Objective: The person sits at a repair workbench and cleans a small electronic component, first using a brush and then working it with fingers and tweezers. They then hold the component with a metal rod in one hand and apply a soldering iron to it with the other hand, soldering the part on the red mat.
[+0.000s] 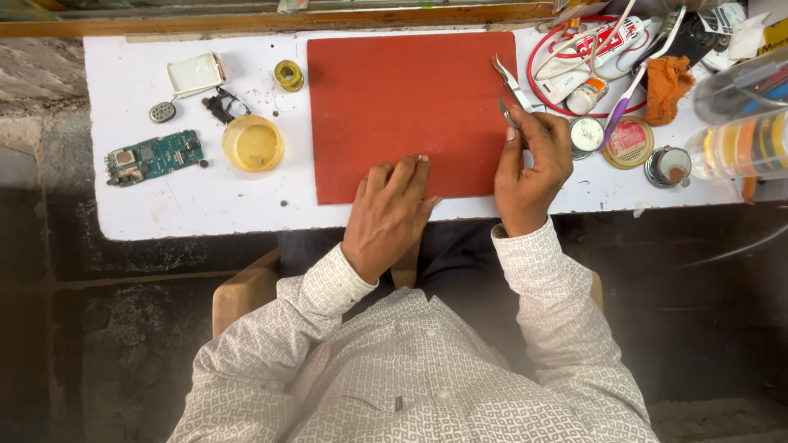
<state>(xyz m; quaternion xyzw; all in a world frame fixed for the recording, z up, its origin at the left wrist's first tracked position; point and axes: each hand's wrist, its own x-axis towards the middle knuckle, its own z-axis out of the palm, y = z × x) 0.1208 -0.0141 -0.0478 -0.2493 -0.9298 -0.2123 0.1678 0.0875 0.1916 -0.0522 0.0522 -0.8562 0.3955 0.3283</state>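
A red mat (410, 107) lies in the middle of a white tabletop (205, 205). My left hand (390, 213) rests flat on the mat's near edge, fingers together, holding nothing. My right hand (532, 164) is at the mat's right edge, fingers closed on a thin metal tool (507, 113) whose tip points up and away from me. Curved metal tweezers (510, 82) lie just beyond that tip.
At the left lie a green circuit board (152, 157), a round yellow dish (253, 143), a white phone cover (195, 74), a solder spool (289, 75) and small parts. The right side is crowded with a red cable (542, 61), small tins, an orange cloth (669, 82) and tape rolls (743, 143).
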